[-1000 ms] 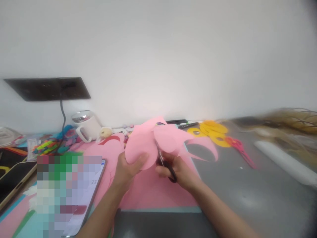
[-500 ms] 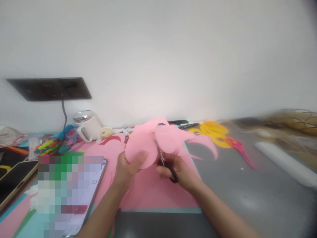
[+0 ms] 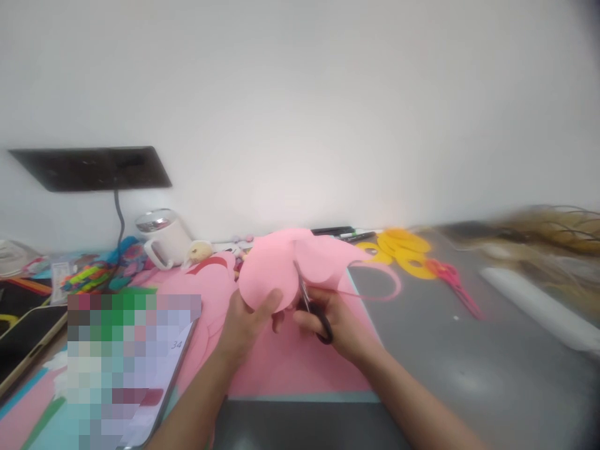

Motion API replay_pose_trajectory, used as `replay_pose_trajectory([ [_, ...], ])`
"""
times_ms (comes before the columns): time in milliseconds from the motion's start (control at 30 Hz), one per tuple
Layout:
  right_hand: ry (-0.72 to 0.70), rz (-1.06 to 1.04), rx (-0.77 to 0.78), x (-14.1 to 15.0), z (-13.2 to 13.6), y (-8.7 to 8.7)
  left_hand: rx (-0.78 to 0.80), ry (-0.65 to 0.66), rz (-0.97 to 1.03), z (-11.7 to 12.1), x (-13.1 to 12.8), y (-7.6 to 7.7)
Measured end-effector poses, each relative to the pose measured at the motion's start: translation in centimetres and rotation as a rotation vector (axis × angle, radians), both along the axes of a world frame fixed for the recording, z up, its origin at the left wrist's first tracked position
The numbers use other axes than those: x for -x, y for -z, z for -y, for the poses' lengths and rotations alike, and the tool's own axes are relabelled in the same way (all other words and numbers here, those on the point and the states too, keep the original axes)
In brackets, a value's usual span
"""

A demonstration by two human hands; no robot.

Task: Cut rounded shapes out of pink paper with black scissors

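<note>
My left hand point(image 3: 250, 322) pinches a rounded piece of pink paper point(image 3: 267, 275), its thumb lying on the front face. In my right hand point(image 3: 330, 319) is a pair of dark-handled scissors point(image 3: 321, 322), the blades pointing up along the right edge of that rounded piece. A partly cut pink flap point(image 3: 323, 259) bends away to the right of the blades. From it a thin curved strip point(image 3: 396, 281) loops out over the grey table. Beneath both hands lie pink sheets point(image 3: 309, 369) on a light blue sheet.
Pink-handled scissors point(image 3: 454, 287) and yellow paper pieces point(image 3: 405, 247) lie to the right. A phone point(image 3: 180, 350), partly pixelated, is at the left. Behind it stands a white lidded mug point(image 3: 171, 240). A white roll point(image 3: 534, 306) rests at far right, near the wall point(image 3: 300, 112).
The rounded paper has turned slightly in my left hand, and the pink flap has shifted. The loop at the right has become narrower and sits a little further left.
</note>
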State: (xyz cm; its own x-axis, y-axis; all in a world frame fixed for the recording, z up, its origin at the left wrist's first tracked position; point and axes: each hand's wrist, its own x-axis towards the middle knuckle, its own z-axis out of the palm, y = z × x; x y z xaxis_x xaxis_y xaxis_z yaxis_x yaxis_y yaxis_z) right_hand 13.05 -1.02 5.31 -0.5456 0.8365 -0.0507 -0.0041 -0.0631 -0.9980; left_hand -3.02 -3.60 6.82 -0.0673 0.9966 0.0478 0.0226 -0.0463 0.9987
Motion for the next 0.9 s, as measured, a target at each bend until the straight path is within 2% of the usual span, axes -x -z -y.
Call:
replay_pose_trajectory([
  [233,0.012,0.05,0.001,-0.21,-0.18,0.28,0.05,-0.081,-0.039,0.06,-0.1,0.58],
  [400,0.009,0.094,-0.097,-0.44,-0.29,0.18,0.081,-0.048,-0.026,0.23,-0.12,0.34],
  [900,-0.022,0.029,-0.094,-0.33,-0.23,0.0,0.075,-0.072,0.003,0.23,-0.23,0.08],
])
